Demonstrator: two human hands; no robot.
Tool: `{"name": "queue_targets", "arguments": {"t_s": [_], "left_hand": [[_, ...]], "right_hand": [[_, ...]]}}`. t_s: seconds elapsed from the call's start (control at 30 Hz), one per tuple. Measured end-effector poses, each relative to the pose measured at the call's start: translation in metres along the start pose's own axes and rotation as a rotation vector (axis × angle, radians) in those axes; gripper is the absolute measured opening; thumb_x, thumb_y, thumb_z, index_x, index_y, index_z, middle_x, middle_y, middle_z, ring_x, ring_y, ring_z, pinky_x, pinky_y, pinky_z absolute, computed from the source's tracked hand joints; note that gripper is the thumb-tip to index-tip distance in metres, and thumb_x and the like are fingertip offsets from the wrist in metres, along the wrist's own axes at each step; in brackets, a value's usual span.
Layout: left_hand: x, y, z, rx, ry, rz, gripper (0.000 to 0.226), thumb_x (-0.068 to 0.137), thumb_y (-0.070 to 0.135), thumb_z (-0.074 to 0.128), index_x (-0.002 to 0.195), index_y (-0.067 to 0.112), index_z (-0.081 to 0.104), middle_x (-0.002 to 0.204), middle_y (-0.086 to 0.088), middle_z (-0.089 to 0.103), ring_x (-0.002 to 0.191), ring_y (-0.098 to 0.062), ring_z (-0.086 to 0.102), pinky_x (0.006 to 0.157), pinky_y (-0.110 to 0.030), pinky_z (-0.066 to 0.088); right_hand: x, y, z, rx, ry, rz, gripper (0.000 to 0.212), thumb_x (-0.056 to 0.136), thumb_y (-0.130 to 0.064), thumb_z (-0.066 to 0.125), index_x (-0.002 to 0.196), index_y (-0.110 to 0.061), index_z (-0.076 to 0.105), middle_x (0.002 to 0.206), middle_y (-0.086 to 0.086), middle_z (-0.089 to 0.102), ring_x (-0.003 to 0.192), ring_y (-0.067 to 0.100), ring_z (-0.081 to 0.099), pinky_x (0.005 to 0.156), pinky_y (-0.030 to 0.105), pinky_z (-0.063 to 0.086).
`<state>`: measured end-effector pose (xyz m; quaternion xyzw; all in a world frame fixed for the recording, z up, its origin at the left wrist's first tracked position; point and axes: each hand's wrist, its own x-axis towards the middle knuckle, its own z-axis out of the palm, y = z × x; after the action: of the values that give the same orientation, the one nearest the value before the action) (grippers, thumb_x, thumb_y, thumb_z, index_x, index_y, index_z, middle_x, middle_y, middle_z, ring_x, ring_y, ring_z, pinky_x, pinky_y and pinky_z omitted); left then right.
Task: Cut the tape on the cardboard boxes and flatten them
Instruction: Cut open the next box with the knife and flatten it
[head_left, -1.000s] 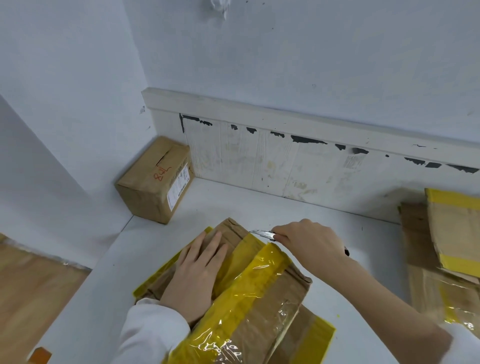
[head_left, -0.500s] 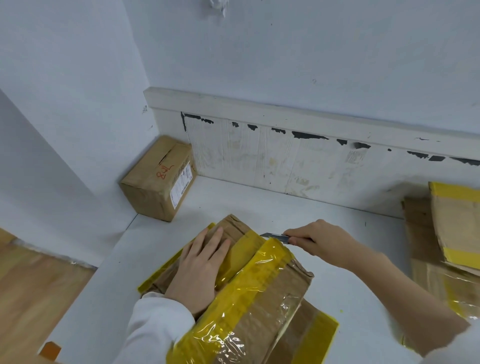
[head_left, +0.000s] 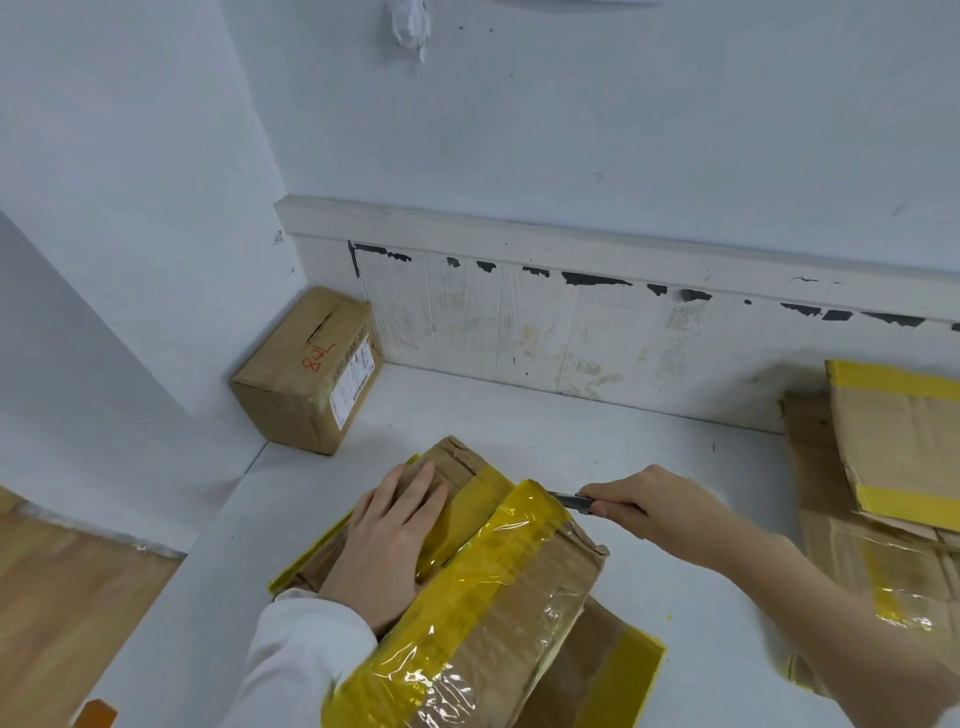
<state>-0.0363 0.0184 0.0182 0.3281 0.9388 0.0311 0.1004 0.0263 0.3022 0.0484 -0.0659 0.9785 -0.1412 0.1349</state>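
A brown cardboard box (head_left: 524, 613) wrapped in yellow and clear tape lies on the white table (head_left: 519, 415) in front of me. My left hand (head_left: 389, 540) presses flat on the box's left top flap. My right hand (head_left: 660, 512) grips a utility knife (head_left: 574, 501). The blade tip touches the yellow tape at the box's far top edge.
A closed small box (head_left: 306, 371) with red writing and a label stands in the back left corner. Flattened cardboard (head_left: 893, 467) with yellow tape is piled at the right. The white wall panel runs along the back. The table's left edge drops to a wooden floor (head_left: 67, 597).
My right hand with the knife has moved slightly toward me and right along the box's far edge. The left hand stays pressed on the box.
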Motion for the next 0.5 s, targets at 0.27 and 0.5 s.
{"name": "queue_targets", "arguments": {"t_s": [0.27,0.5], "left_hand": [[0.003,0.003,-0.002,-0.058,-0.002,-0.010,0.080,0.089,0.056,0.046,0.150,0.023,0.006,0.156,0.000,-0.016,0.144,-0.020,-0.015,0.116,-0.034,-0.001],[0.003,0.005,-0.002,0.020,-0.041,-0.049,0.081,0.085,0.066,0.027,0.150,0.025,0.002,0.156,0.001,-0.018,0.144,-0.019,-0.014,0.116,-0.033,0.000]], "right_hand": [[-0.030,0.023,0.088,0.232,0.161,0.589,0.025,0.101,-0.023,0.037,0.124,-0.015,0.045,0.086,0.001,0.048,0.059,0.015,0.046,0.056,0.021,0.038],[-0.041,0.015,0.153,0.090,0.088,0.832,0.048,0.101,-0.013,0.033,0.145,-0.020,0.014,0.122,0.006,0.039,0.109,0.022,0.045,0.090,0.028,0.043]]}}
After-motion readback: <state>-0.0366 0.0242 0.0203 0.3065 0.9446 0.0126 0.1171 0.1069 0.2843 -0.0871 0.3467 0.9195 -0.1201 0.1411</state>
